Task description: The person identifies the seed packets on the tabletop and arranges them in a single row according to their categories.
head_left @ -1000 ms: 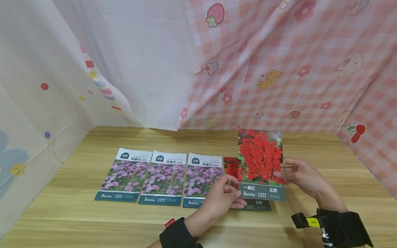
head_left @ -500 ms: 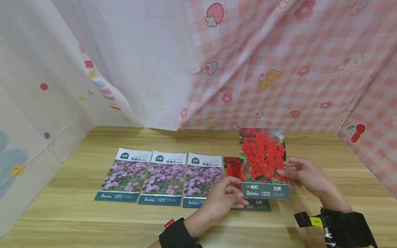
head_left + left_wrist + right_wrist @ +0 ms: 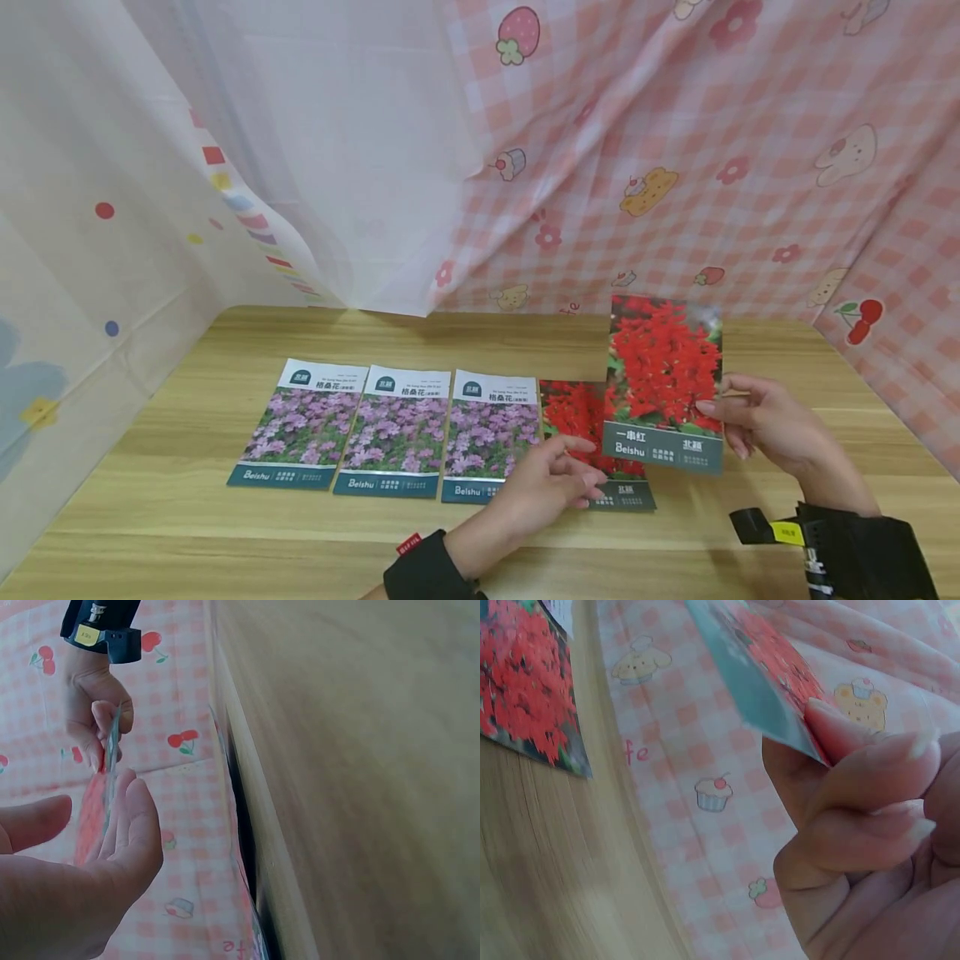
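My right hand [image 3: 776, 437] pinches a seed packet [image 3: 663, 371] with red flowers by its right edge, thumb on the front. That packet is raised above the table, its picture facing me. Under and left of it, a second red-flower packet [image 3: 573, 408] lies on the table, partly covered. My left hand [image 3: 543, 492] hovers over this packet's lower left part with loosely bent fingers, and the left wrist view shows its thumb [image 3: 37, 821] apart from the fingers, nothing between them. Three purple-flower packets, the left [image 3: 300, 425], middle [image 3: 393, 429] and right one [image 3: 487, 425], lie in a row.
The wooden table [image 3: 225, 542] carries the row of packets across its middle. A pink checked cloth [image 3: 585, 275] hangs along the back and right, with a white cloth [image 3: 360, 167] to its left. Black bands with cameras sit on both wrists.
My right hand has moved right and slightly up with the red-flower packet, uncovering more of the packet underneath. The left hand has stayed almost in place, and the raised packet is now apart from its fingers.
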Demonstrator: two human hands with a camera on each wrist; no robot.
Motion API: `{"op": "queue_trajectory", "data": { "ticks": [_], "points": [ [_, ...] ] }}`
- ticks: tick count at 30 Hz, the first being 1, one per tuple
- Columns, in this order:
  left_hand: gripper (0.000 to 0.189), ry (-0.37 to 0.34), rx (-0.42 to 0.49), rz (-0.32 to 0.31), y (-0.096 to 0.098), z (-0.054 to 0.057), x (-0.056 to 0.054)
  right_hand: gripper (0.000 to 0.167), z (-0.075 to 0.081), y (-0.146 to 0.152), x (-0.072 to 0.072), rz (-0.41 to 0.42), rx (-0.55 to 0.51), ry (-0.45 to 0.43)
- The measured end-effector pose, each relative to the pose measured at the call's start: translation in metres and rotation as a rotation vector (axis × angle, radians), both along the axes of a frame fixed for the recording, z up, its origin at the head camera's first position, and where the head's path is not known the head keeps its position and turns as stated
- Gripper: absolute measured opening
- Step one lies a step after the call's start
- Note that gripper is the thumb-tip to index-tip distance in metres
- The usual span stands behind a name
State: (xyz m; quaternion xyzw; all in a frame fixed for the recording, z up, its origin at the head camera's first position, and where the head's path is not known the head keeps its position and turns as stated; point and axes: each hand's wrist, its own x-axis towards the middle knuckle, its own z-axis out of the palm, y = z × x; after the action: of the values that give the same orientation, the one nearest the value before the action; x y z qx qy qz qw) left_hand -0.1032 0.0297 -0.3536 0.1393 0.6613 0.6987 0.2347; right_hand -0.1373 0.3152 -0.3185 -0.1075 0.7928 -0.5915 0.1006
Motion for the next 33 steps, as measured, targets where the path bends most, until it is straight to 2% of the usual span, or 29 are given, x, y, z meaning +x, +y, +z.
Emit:
{"op": "queue_trajectory", "data": {
  "ticks": [6, 14, 17, 22, 25, 30, 33],
  "points": [
    [0.025, 0.051, -0.081, -0.066, 0.001, -0.002, 0.005, 0.011, -0.005, 0.011, -0.001, -0.067, 0.044, -0.036],
    [0.019, 0.185, -0.214, -0.142, 0.002, 0.0, 0.012, 0.012, -0.01, 0.024, -0.002, -0.112, 0.058, -0.079],
    [0.018, 0.226, -0.241, -0.185, 0.002, 0.0, 0.015, 0.012, -0.011, 0.028, -0.002, -0.135, 0.076, -0.095],
    [0.019, 0.338, -0.275, -0.243, 0.002, 0.0, 0.018, 0.013, -0.013, 0.033, -0.002, -0.174, 0.113, -0.125],
    [0.02, 0.378, -0.3, -0.281, 0.001, 0.0, 0.019, 0.015, -0.014, 0.036, -0.003, -0.186, 0.124, -0.156],
    [0.022, 0.406, -0.358, -0.35, 0.001, 0.002, 0.021, 0.017, -0.018, 0.04, -0.005, -0.185, 0.144, -0.208],
    [0.023, 0.491, -0.427, -0.389, 0.001, 0.002, 0.023, 0.018, -0.022, 0.043, -0.006, -0.171, 0.167, -0.229]
  ]
}}
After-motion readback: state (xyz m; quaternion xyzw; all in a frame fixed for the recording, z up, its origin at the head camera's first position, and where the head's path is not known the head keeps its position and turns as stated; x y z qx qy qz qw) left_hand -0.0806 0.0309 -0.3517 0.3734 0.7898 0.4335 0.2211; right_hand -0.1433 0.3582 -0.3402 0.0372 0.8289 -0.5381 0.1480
